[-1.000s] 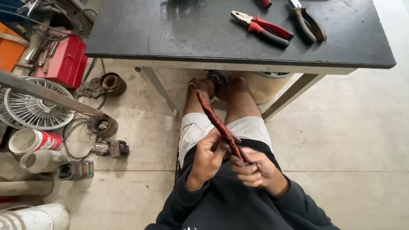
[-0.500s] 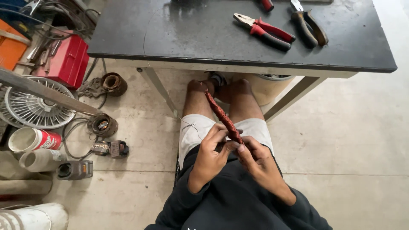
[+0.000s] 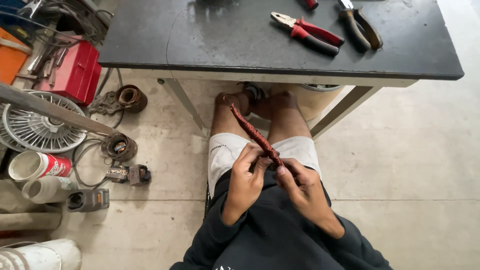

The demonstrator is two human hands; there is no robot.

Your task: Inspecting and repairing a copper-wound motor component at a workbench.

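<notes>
Beside the seated person's legs, on the concrete floor, an open red toolbox (image 3: 75, 70) is seen with metal tools packed inside, and two white cans (image 3: 35, 167) lie tipped on their sides; what they hold cannot be told. Above the lap, a long, thin bundle of reddish copper wire (image 3: 255, 135) is held slanting up and away toward the knees, its surface tightly wound and ribbed. Its near end is pinched by the fingers of the left hand (image 3: 246, 175) and gripped by the right hand (image 3: 302, 185). On the dark counter (image 3: 225, 40), red-handled pliers (image 3: 307, 32) and black-handled cutters (image 3: 360, 27) are laid.
</notes>
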